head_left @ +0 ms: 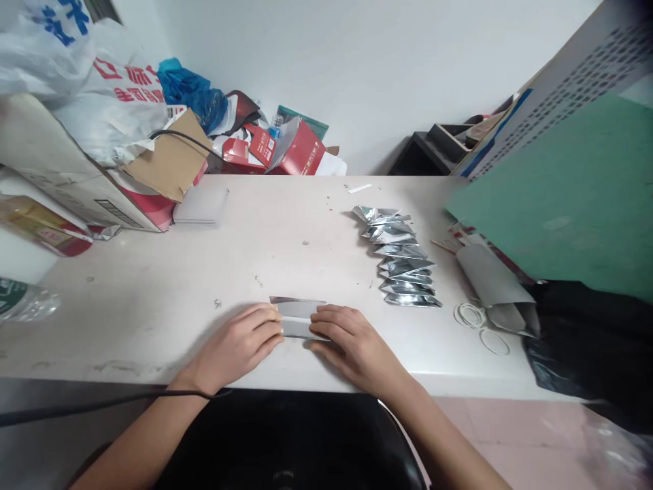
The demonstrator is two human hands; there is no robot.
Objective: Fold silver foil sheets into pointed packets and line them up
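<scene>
While the white surface (265, 224) runs in front of you from side to side, its far left is crowded: a clear bottle with a green label (30, 303) lies near the edge of your view, and beyond it sits a bottle with a yellow and red label (45, 224). Next comes a cardboard box (76, 184) under a white plastic bag (117, 122) with red and blue print, then a blue plastic bag (191, 95) and some red boxes (300, 150) at the back, before a plain pale wall (347, 61). Right of centre, a row of folded silver packets (403, 248) overlaps away from you. Farther right you have white rings (469, 315) beside a rolled grey sheet (490, 272), a green panel (561, 190) and a black bag (581, 340) draped at the corner; pinkish floor (500, 429) shows below.

Your left hand (249, 333) reaches in palm down, its fingers bunched and closed on the left end of the silver strip (300, 328), which lies on the surface straight ahead of you, near the front edge. Your right hand (349, 340) mirrors it, fingers closed on the right end, thumb along the near side. The strip's middle shows between them, marked by a pale lengthwise band.
</scene>
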